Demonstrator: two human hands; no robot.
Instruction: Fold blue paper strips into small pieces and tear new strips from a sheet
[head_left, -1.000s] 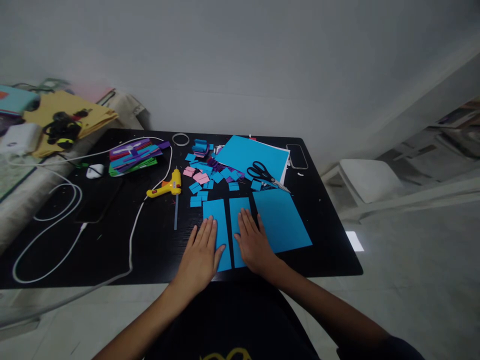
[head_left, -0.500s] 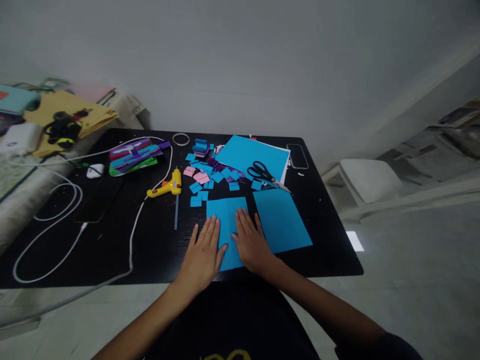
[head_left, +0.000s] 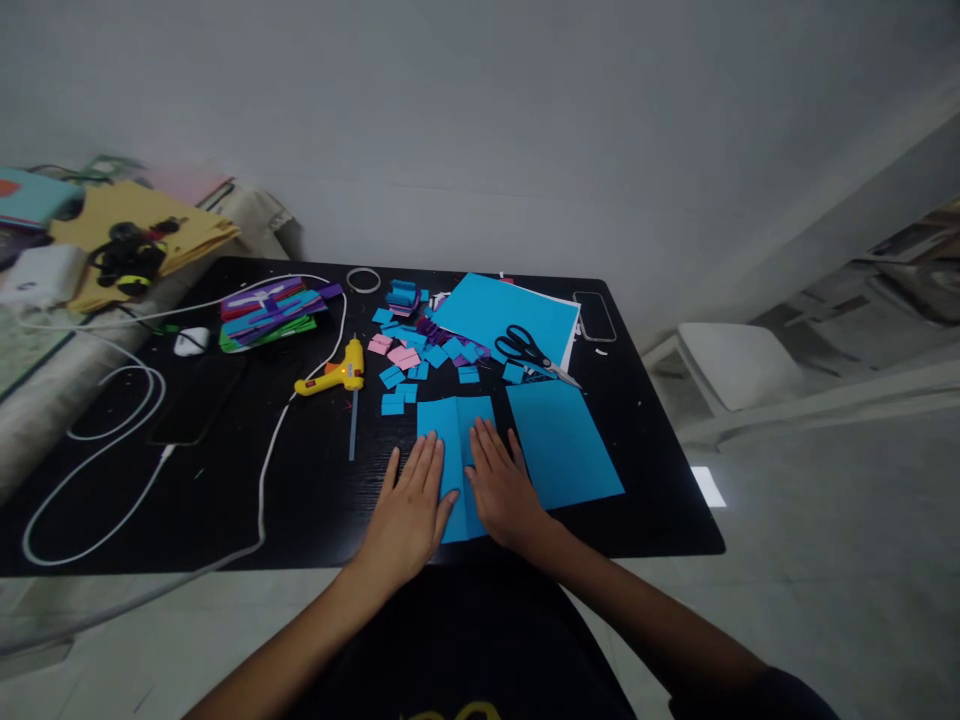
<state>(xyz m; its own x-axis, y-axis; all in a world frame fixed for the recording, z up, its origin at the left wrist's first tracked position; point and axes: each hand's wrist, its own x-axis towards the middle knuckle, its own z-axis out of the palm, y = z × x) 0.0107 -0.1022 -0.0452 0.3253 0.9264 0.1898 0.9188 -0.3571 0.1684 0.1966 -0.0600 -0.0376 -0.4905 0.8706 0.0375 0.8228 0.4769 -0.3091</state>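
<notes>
A blue sheet of paper (head_left: 456, 450) with a lengthwise crease down its middle lies near the front edge of the black table (head_left: 300, 520). My left hand (head_left: 409, 500) rests flat on its left side, fingers stretched out. On the right side of the same sheet lies my right hand (head_left: 499, 480), also flat with straight fingers. Just right of it is a second blue sheet (head_left: 566, 445). Black-handled scissors (head_left: 532, 352) lie open across a stack of blue and white paper (head_left: 480, 300) behind.
Left of the sheets lie a yellow glue gun (head_left: 341, 370) and a glue stick (head_left: 353, 425). Small blue paper pieces (head_left: 394, 375) and pink ones (head_left: 405, 357) are scattered behind. Further left are bundled paper strips (head_left: 274, 312), a phone (head_left: 196, 400) and white cables. A white stool (head_left: 739, 362) stands right.
The blue sheet's middle crease now shows more sharply, and its left part has shifted slightly right. Both hands stay flat on it, almost unmoved.
</notes>
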